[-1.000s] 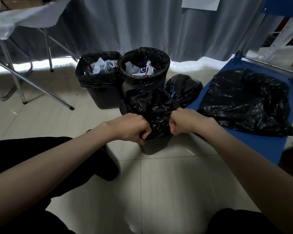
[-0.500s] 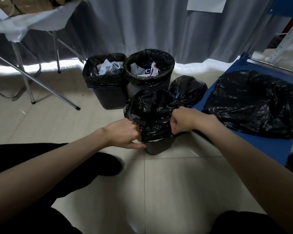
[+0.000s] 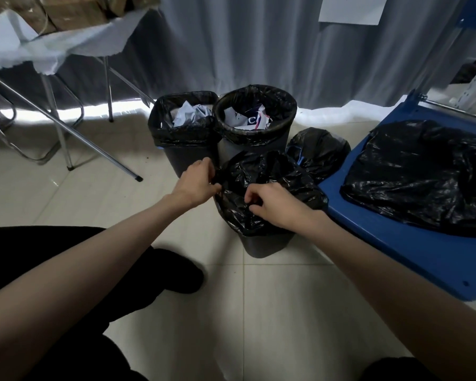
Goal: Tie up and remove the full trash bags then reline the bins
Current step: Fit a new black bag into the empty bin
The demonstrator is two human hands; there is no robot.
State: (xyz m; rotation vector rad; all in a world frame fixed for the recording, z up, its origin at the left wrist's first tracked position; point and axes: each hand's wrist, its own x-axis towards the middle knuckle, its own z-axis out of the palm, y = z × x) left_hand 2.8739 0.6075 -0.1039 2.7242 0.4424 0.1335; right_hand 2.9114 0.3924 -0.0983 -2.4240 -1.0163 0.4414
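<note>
- Both hands grasp the gathered black bag (image 3: 270, 185) in the nearest bin (image 3: 267, 243): the left hand (image 3: 197, 182) pinches bunched film at the bag's left edge, the right hand (image 3: 272, 203) curls its fingers into film near the front.
- Stage, as judged: this bag's mouth is drawn together but no finished knot shows; it sits inside its bin, on the tiled floor (image 3: 259, 312).
- Done: one tied bag (image 3: 318, 152) rests on the floor just behind.
- Left: the square bin (image 3: 184, 127) and round bin (image 3: 254, 116), both lined and holding crumpled paper, await tying; relining follows.
- Materials: thin, glossy, wrinkled film; rigid dark bins, smooth-walled.
- A heap of black film (image 3: 421, 174) lies on a blue platform (image 3: 412, 248), whether spare liners or a filled bag cannot be told.
</note>
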